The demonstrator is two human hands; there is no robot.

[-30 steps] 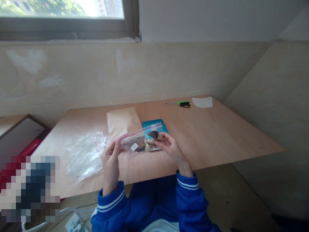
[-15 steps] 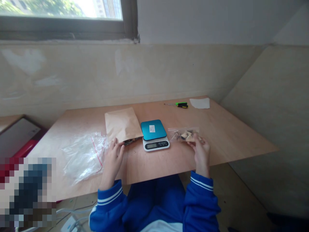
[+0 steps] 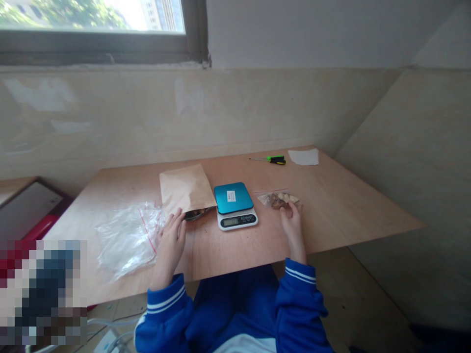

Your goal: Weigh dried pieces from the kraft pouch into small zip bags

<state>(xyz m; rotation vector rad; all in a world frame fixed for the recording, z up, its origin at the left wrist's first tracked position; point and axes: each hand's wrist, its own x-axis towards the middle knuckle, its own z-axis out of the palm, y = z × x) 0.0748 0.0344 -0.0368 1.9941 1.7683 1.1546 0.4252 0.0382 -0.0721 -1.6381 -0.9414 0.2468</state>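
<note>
At the far left, a grey-topped box with a red edge (image 3: 25,218) is cut off by the frame, and a pixelated patch (image 3: 43,291) is covering the lower corner, so whatever lies there cannot be made out. On the plywood bench (image 3: 353,213), a crumpled clear plastic zip bag (image 3: 127,240) with a red seal line is lying flat, just beside the person's left hand (image 3: 170,247). That hand is resting on the bench with its fingers loosely spread, gripping nothing that can be seen, its fingertips near the lower edge of a brown kraft paper envelope (image 3: 184,189). A dark, shiny item (image 3: 193,214) is poking out from under the envelope, too small and half hidden to identify. Next along, a digital kitchen scale (image 3: 233,197) with a teal platform is sitting empty, its small display too blurred to read. To its right, a small clear zip bag (image 3: 277,198) of brown and cream pieces is lying on the bench, with the person's right hand (image 3: 292,228) pinching its lower edge and hiding part of the contents. Farther back, a green-and-black screwdriver (image 3: 276,160) is lying near a white paper sheet (image 3: 303,157), while blue striped sleeves (image 3: 300,299) are entering from below.
</note>
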